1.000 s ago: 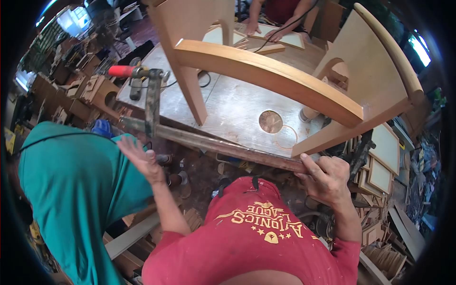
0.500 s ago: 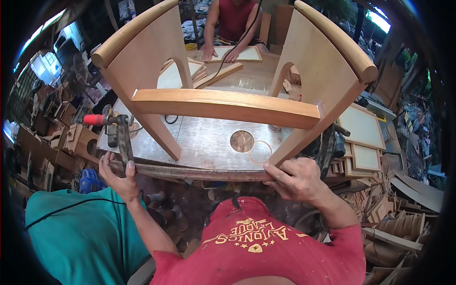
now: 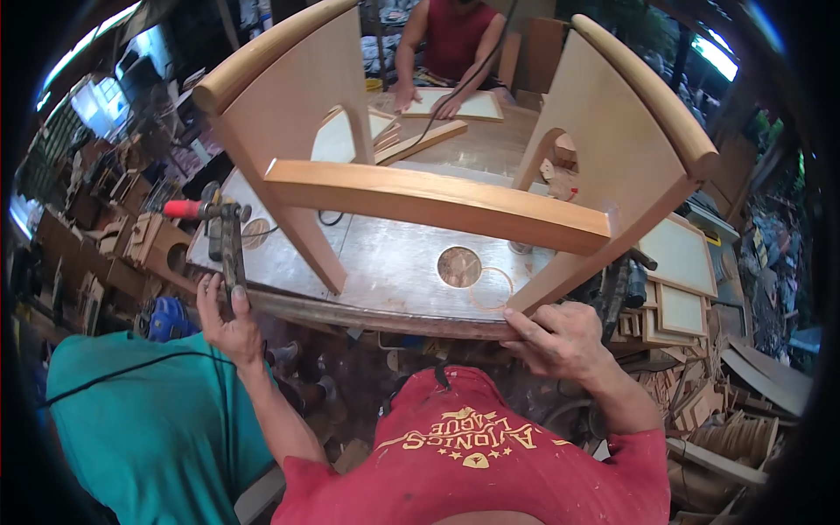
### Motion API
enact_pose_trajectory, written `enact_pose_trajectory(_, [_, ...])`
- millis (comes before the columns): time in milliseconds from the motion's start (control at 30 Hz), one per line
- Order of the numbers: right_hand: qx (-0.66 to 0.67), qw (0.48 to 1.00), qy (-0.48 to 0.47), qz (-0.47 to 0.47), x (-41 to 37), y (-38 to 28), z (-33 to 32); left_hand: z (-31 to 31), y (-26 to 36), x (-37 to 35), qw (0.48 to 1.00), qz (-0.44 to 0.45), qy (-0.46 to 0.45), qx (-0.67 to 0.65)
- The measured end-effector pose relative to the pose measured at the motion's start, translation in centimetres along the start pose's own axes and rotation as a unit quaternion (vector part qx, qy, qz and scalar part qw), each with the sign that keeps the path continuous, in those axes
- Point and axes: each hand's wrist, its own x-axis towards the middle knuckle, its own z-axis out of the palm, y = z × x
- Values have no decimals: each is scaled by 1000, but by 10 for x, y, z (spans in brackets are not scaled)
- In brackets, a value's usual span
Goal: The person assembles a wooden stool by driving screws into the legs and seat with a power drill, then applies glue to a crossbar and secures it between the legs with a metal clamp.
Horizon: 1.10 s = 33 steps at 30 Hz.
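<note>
A light wooden furniture frame stands on the metal-topped worktable. Its left side panel and right side panel have arched cutouts and rounded top rails, and a curved crossbar joins them. At the table's front left, my left hand has its thumb and fingers about the lower end of a bar clamp with a red handle. My right hand is bent at the front edge of the table, its fingertips touching the foot of the right leg; some fingers are hidden.
Across the table, a person in a red sleeveless shirt has both hands on a white framed panel. A loose wooden strip lies nearby. Framed panels are stacked at right, and a black cable crosses at left.
The whole view has shifted, so the frame and table sit slightly farther right. Both hands keep their places at the clamp and the table edge.
</note>
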Motion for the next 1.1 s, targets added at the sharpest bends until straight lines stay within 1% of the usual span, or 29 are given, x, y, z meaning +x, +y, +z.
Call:
enact_pose_trajectory(67, [4,1000,9,1,1,-1,1,5,-10,-1,999,-7,21,-27])
enact_pose_trajectory(133, [7,1000,3,-1,4,-4,4,9,-3,-1,999,-27,24,-41])
enact_pose_trajectory(200, [-11,1000,-17,4,4,-3,1,12,-5,-1,1000,-20,12,-19])
enact_pose_trajectory(267, [-9,1000,-15,2,4,-3,3,18,-3,-3,999,-46,5,-29])
enact_pose_trajectory(367, [-13,1000,-14,6,5,-2,3,18,-4,-3,997,-65,-39,-15])
enact_pose_trajectory(433, [-16,1000,-22,14,5,-3,2,14,-4,1,992,-22,-92,85])
enact_pose_trajectory(467, [-10,1000,-8,3,7,-3,4,12,-2,3,984,1,-121,131])
enact_pose_trajectory(500, [-9,1000,3,0,8,-1,9,14,1,6,983,-21,-139,119])
enact_pose_trajectory(533, [-14,1000,11,7,6,1,10,19,2,8,985,-53,-146,77])
enact_pose_trajectory(567, [-17,1000,4,10,3,3,13,25,3,12,985,-90,-143,23])
enact_pose_trajectory(600, [-24,1000,-2,17,0,4,13,31,3,13,987,-62,-140,42])
enact_pose_trajectory(633, [-29,999,-11,27,-2,3,12,37,10,10,988,-85,-128,12])
enact_pose_trajectory(667, [-29,999,-13,32,-2,3,13,43,25,9,990,-69,-125,-3])
enact_pose_trajectory(800, [-11,999,14,37,-9,10,27,53,31,1,985,-127,-109,26])
enact_pose_trajectory(1000, [-32,999,30,15,-7,15,33,55,26,2,985,-115,-126,28])
enact_pose_trajectory(1100, [-39,998,47,20,-11,16,45,60,5,4,985,-108,-126,45])
